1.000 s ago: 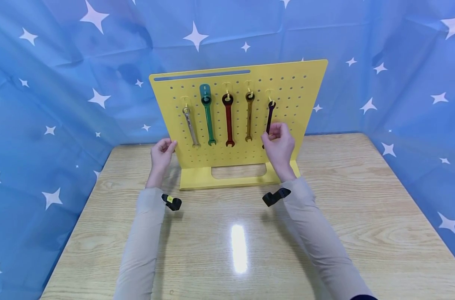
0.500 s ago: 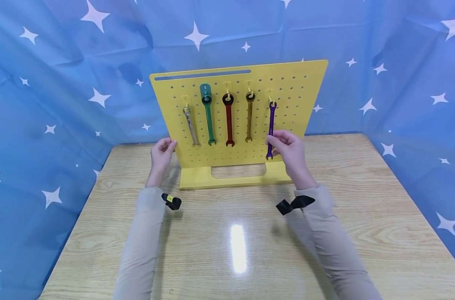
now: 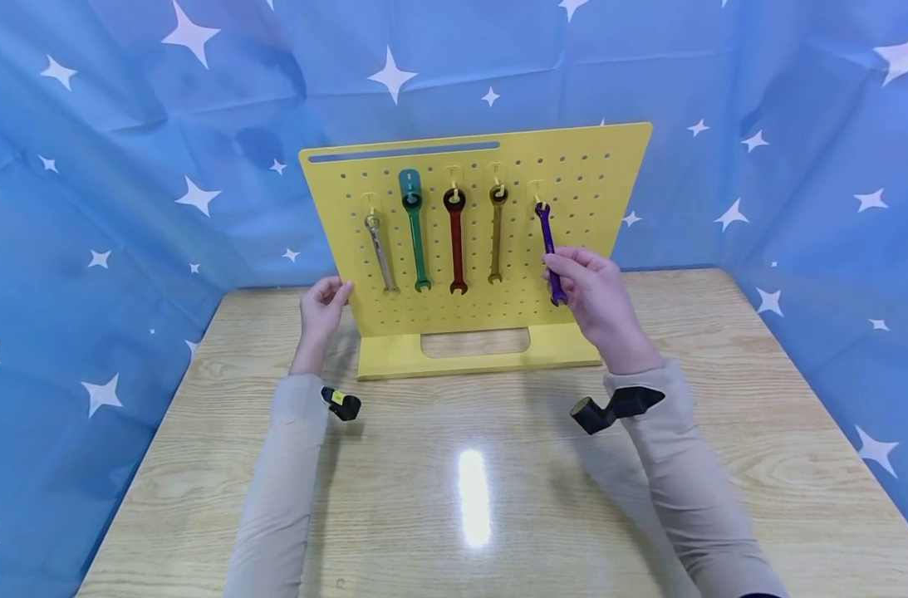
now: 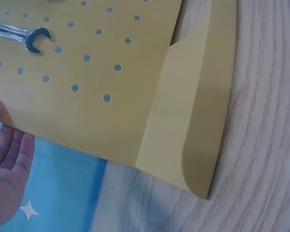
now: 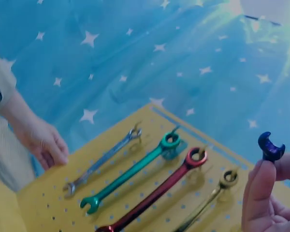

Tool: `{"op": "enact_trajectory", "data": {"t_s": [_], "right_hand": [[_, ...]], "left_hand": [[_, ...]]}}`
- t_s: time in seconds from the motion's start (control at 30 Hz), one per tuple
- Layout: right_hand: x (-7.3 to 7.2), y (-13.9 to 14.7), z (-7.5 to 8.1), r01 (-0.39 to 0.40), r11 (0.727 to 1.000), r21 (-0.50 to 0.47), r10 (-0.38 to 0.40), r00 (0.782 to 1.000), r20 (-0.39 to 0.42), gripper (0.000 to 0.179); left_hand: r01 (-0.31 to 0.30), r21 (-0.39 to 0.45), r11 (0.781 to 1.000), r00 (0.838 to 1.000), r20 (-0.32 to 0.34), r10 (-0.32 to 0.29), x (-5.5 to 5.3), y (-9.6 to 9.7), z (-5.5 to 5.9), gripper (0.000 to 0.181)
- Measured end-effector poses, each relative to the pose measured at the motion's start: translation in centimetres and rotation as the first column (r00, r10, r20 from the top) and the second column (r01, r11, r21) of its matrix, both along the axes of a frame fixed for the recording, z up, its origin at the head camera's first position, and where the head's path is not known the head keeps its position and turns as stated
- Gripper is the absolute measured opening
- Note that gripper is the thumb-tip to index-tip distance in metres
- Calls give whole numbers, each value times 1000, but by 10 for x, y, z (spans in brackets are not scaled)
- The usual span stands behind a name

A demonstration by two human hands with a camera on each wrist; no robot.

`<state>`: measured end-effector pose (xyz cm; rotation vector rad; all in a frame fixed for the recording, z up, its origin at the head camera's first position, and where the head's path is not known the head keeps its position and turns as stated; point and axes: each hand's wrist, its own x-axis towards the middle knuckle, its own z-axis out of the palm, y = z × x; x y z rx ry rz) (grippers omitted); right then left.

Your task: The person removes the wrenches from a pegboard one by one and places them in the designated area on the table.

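Note:
A purple combination wrench (image 3: 547, 237) slants across the right part of a yellow pegboard (image 3: 573, 141). My right hand (image 3: 599, 299) pinches its shank between thumb and fingers. The ring end is at a yellow hook (image 3: 537, 198); whether it is still looped on, I cannot tell. Its open end (image 5: 269, 147) pokes up past the thumb in the right wrist view. My left hand (image 3: 321, 307) holds the board's left edge, thumb in front and the other fingers behind. Silver (image 3: 381, 253), green (image 3: 417, 245), red (image 3: 457, 245) and gold (image 3: 497, 241) wrenches hang from hooks.
The pegboard's flat base (image 3: 476, 363), with a cut-out slot, stands on a wooden table (image 3: 409, 473). A blue cloth with white stars (image 3: 498, 50) hangs close behind. The green wrench's hook has a teal backing (image 3: 409, 178).
My right hand has shifted right, drawing the purple wrench's lower end away from the board and to the right, so it now slants. The left hand stays at the board's edge.

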<state>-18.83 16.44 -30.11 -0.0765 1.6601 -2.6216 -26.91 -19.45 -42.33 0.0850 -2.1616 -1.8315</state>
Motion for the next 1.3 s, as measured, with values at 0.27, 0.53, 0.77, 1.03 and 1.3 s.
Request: {"op": "enact_trajectory", "data": {"t_s": [0.27,0.53,0.77,1.03,1.3], "right_hand": [[2,2,14,-50,996,-75,51,999,5,14],[18,7,19,-83,996,-19,82,996,-36,12],[35,21,11,-125,992,13,126,990,-63,14],[51,48,-9,-169,983,72,173,984,-49,17],[65,70,-33,-191,976,105,190,982,24,17]], "left_hand": [[24,32,999,999,25,-25,6,1,11,25],[14,24,1000,1000,15,-15,10,5,15,20],[4,6,1000,1000,-5,-4,0,-1,2,9],[104,-70,992,994,36,-102,-4,-11,6,24],[218,-179,959,976,51,-212,-7,-23,16,25]]}}
